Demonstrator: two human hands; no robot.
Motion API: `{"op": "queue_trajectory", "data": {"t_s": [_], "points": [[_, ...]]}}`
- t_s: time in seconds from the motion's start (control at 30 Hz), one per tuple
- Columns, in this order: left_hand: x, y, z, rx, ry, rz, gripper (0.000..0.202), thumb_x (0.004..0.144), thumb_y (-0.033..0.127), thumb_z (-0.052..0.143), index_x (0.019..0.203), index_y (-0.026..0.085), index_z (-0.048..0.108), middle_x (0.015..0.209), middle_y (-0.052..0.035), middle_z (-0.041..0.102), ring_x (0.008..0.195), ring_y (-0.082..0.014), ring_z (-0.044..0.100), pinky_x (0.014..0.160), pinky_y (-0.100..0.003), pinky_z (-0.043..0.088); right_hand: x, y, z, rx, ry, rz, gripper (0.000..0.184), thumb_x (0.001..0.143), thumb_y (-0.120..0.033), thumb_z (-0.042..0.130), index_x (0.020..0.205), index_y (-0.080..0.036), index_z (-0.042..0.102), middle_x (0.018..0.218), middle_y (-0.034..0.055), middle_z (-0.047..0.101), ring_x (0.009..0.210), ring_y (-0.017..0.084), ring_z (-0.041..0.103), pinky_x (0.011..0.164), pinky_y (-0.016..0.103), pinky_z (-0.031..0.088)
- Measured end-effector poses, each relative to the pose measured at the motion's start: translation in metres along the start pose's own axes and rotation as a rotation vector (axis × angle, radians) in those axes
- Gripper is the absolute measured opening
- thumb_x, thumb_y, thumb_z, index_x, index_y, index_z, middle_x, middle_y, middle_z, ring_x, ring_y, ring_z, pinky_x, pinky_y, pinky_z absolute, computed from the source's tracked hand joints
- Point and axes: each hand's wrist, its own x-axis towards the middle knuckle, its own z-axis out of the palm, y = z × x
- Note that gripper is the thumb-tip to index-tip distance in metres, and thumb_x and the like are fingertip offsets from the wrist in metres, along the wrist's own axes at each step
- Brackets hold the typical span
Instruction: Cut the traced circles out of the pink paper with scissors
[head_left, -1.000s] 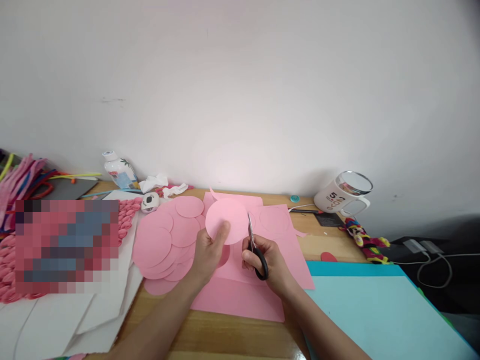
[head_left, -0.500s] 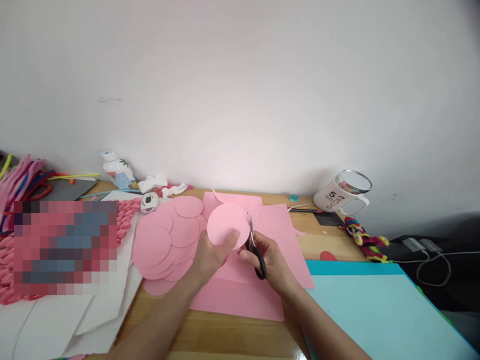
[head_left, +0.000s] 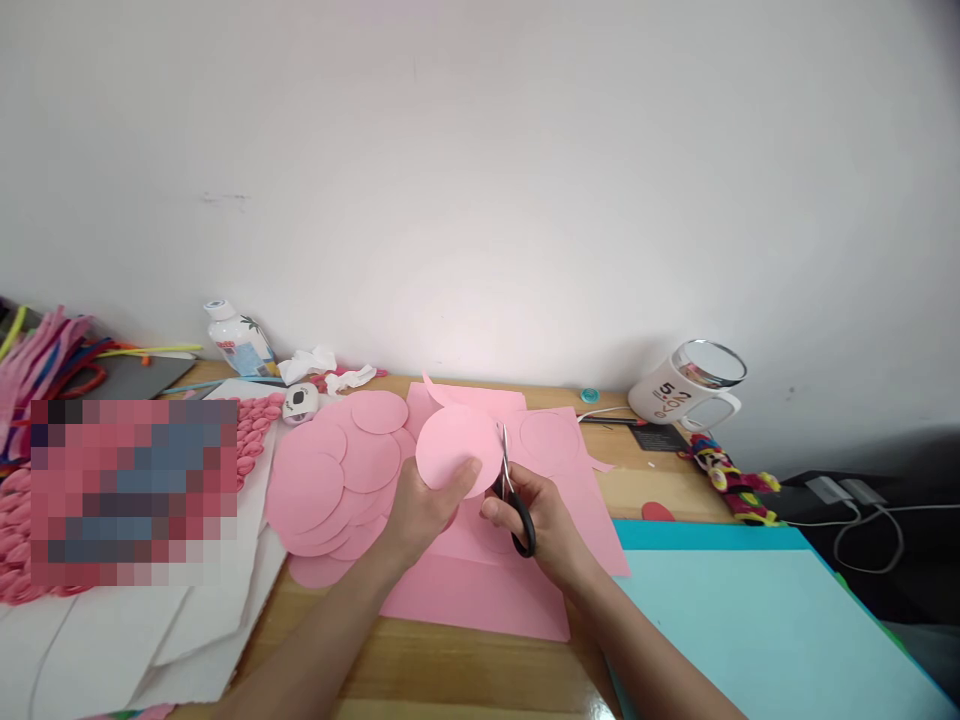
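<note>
Pinched between the thumb and fingers of my left hand [head_left: 433,500] is a pink paper circle [head_left: 456,440]. My right hand [head_left: 541,515] grips black-handled scissors [head_left: 525,520], their blades upright at the circle's right edge. A thin paper strip curls up behind the circle. Beneath both hands lie pink paper sheets [head_left: 487,600], one with a round outline [head_left: 550,440] on it. To the left of my left hand, cut pink circles [head_left: 307,490] overlap in a pile.
White sheets [head_left: 217,610] and pink braided yarn [head_left: 259,425] lie at left, partly under a pixelated patch. A bottle [head_left: 240,340] and a small white device [head_left: 300,403] stand behind. At right are a mug [head_left: 686,385], a colourful doll [head_left: 731,480] and light-blue sheets [head_left: 757,620].
Hardly anything differs. The whole view has shifted slightly, and both hands keep their hold on the paper circle and the scissors.
</note>
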Motion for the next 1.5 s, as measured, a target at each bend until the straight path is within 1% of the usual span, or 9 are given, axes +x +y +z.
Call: {"op": "queue_trajectory", "data": {"t_s": [0.23,0.4,0.6,0.77,0.97,1.17,1.27,1.33,1.5], "points": [[-0.0003,0.0005,-0.0012,-0.029,-0.016,0.036,0.027,0.067,0.035,0.064,0.079,0.011,0.066,0.073,-0.0068,0.070,0.069,-0.0190,0.065,0.055,-0.023,0.051,-0.0004,-0.0011,0.0001,-0.006,0.024,0.002,0.028,0.067,-0.040,0.067,0.063,-0.018,0.049,0.053,-0.0050,0.041,0.050,0.009,0.034,0.046,0.022,0.027],[-0.0003,0.0013,-0.0006,-0.035,-0.010,0.042,0.025,0.067,0.035,0.064,0.076,0.011,0.066,0.071,-0.0065,0.070,0.067,-0.0195,0.064,0.053,-0.023,0.049,-0.0003,-0.0019,0.0009,0.003,0.036,0.015,0.026,0.066,-0.039,0.068,0.064,-0.018,0.052,0.051,-0.0044,0.046,0.047,0.009,0.038,0.045,0.023,0.030],[0.0011,-0.0015,-0.0005,-0.014,0.040,0.058,0.026,0.067,0.038,0.064,0.069,0.012,0.064,0.067,-0.0050,0.068,0.065,-0.0186,0.063,0.053,-0.023,0.048,-0.0006,-0.0029,0.0017,0.006,0.034,0.024,0.026,0.067,-0.040,0.067,0.066,-0.017,0.053,0.049,-0.0044,0.047,0.045,0.009,0.037,0.045,0.023,0.030],[0.0013,-0.0023,-0.0001,-0.026,0.019,0.061,0.027,0.069,0.038,0.062,0.074,0.012,0.065,0.071,-0.0056,0.069,0.068,-0.0187,0.063,0.055,-0.023,0.048,-0.0006,-0.0007,0.0012,0.013,0.023,0.006,0.027,0.068,-0.040,0.067,0.062,-0.017,0.053,0.049,-0.0038,0.047,0.046,0.009,0.039,0.044,0.022,0.031],[0.0018,-0.0016,0.0006,-0.068,0.001,0.076,0.027,0.072,0.037,0.060,0.080,0.012,0.066,0.077,-0.0058,0.069,0.074,-0.0180,0.062,0.061,-0.023,0.048,-0.0011,-0.0011,0.0011,0.022,0.020,0.014,0.028,0.069,-0.040,0.066,0.060,-0.017,0.051,0.049,-0.0038,0.046,0.046,0.009,0.038,0.043,0.022,0.031],[0.0022,-0.0028,-0.0005,-0.071,-0.006,0.078,0.026,0.071,0.038,0.061,0.077,0.013,0.065,0.072,-0.0036,0.067,0.070,-0.0161,0.059,0.060,-0.022,0.046,-0.0017,-0.0002,0.0013,0.061,0.028,0.012,0.025,0.070,-0.034,0.066,0.060,-0.017,0.051,0.048,-0.0046,0.045,0.044,0.009,0.039,0.043,0.022,0.031],[0.0025,-0.0040,-0.0007,-0.087,-0.004,0.081,0.025,0.069,0.038,0.064,0.068,0.013,0.062,0.065,-0.0011,0.062,0.063,-0.0142,0.055,0.057,-0.022,0.044,-0.0019,0.0016,0.0013,0.073,0.037,0.010,0.022,0.070,-0.030,0.066,0.060,-0.017,0.050,0.047,-0.0049,0.046,0.044,0.008,0.040,0.043,0.021,0.031],[0.0029,-0.0046,-0.0006,-0.092,-0.004,0.088,0.026,0.067,0.037,0.065,0.060,0.014,0.057,0.056,0.0015,0.056,0.056,-0.0115,0.050,0.052,-0.021,0.041,-0.0020,0.0028,0.0014,0.079,0.043,0.010,0.021,0.070,-0.028,0.065,0.060,-0.017,0.050,0.047,-0.0049,0.046,0.044,0.008,0.041,0.043,0.021,0.032],[0.0045,-0.0041,0.0004,-0.133,-0.036,0.073,0.037,0.068,0.036,0.065,0.045,0.016,0.044,0.042,0.0054,0.040,0.043,-0.0069,0.037,0.045,-0.021,0.033,-0.0012,0.0043,0.0013,0.086,0.090,0.003,0.021,0.073,-0.026,0.061,0.059,-0.017,0.049,0.048,-0.0051,0.047,0.043,0.008,0.042,0.045,0.021,0.034]]}}
